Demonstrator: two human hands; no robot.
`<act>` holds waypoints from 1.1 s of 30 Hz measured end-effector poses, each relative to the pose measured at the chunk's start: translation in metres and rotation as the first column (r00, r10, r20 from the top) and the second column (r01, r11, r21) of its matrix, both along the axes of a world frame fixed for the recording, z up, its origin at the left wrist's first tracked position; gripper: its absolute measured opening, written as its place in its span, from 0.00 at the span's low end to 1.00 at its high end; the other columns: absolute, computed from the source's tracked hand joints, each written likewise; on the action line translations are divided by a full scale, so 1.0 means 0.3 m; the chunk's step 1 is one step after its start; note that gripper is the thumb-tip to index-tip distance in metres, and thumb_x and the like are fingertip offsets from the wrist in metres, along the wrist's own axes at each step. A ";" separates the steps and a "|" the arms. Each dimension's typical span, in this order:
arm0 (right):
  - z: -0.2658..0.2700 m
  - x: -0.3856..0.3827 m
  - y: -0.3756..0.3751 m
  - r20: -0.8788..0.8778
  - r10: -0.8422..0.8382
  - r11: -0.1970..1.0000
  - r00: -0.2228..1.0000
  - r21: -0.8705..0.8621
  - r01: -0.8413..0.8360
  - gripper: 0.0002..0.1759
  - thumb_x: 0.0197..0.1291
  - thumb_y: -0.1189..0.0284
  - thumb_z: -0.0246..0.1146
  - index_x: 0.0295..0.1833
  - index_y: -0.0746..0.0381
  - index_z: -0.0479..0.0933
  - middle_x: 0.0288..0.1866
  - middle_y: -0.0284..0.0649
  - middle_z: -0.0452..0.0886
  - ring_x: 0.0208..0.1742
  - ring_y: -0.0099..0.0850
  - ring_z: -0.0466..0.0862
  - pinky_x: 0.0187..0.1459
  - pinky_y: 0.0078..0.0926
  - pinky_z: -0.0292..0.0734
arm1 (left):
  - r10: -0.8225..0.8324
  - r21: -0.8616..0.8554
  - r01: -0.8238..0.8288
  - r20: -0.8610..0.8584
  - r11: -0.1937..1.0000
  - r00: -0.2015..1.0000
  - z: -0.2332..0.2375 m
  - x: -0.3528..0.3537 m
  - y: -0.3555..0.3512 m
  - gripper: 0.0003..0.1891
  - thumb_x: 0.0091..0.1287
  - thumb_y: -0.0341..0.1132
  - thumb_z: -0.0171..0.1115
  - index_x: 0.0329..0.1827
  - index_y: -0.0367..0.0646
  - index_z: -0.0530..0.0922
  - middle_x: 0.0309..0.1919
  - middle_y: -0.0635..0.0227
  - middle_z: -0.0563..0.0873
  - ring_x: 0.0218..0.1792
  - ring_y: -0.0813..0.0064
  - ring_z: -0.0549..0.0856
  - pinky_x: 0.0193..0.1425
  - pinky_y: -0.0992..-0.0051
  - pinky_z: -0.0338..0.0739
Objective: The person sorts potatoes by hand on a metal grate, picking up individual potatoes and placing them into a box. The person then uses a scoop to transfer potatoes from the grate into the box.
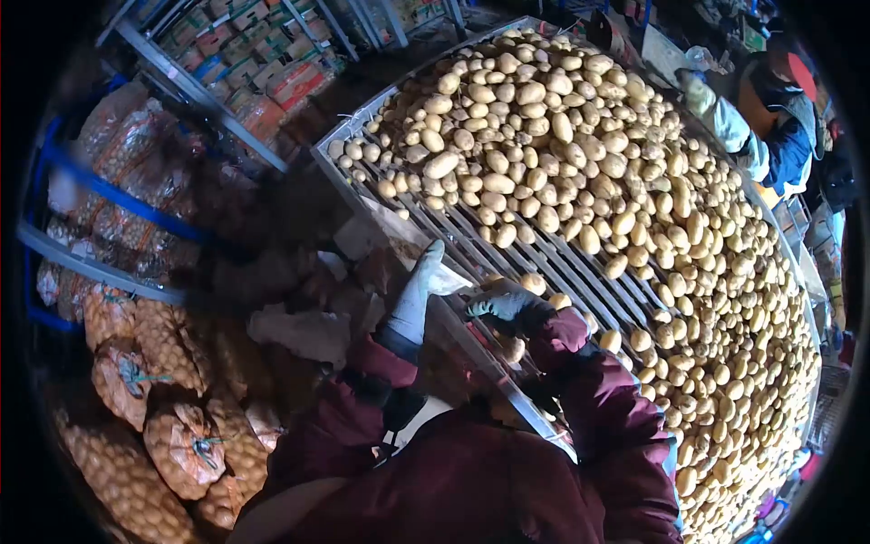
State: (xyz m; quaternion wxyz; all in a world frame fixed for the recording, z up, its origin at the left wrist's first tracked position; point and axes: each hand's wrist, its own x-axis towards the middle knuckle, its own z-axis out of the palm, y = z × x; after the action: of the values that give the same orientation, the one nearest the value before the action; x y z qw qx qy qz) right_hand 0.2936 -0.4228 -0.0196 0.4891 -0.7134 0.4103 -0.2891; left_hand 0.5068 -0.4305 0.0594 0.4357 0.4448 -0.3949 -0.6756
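A large slatted metal sorting table [507, 256] is heaped with potatoes [544, 136]. At its near edge, my gloved left hand [415, 295] is closed on a whitish piece of plastic or sheeting [446, 279], with one finger or thumb pointing upward along it. My gloved right hand [507, 304] lies just to the right, over the table's edge, its fingers curled. I cannot tell what, if anything, is in those fingers. Several loose potatoes rest on the slats close beyond and beside the right hand.
Filled net sacks of potatoes [127, 453] stand at the lower left. Blue metal rails [136, 204] and wrapped sacks [145, 172] are behind them. Stacked cartons [263, 72] fill the far left. Another person [770, 127] leans over the table's far right side.
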 end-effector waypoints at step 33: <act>-0.070 0.182 -0.180 -0.027 -0.542 0.841 0.840 -0.029 0.541 0.19 0.52 0.64 0.69 0.45 0.67 0.86 0.36 0.56 0.87 0.39 0.47 0.88 0.44 0.41 0.82 | -0.105 0.042 0.109 -0.080 0.993 0.991 -0.216 0.121 -0.429 0.21 0.76 0.42 0.57 0.63 0.35 0.78 0.56 0.59 0.87 0.59 0.63 0.85 0.71 0.61 0.75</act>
State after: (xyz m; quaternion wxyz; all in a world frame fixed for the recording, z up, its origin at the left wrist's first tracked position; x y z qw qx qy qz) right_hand 0.3483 -0.4767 -0.0407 0.3732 -0.5784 0.6003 -0.4072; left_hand 0.5431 -0.5591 -0.0054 0.4036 0.4063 -0.3853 -0.7236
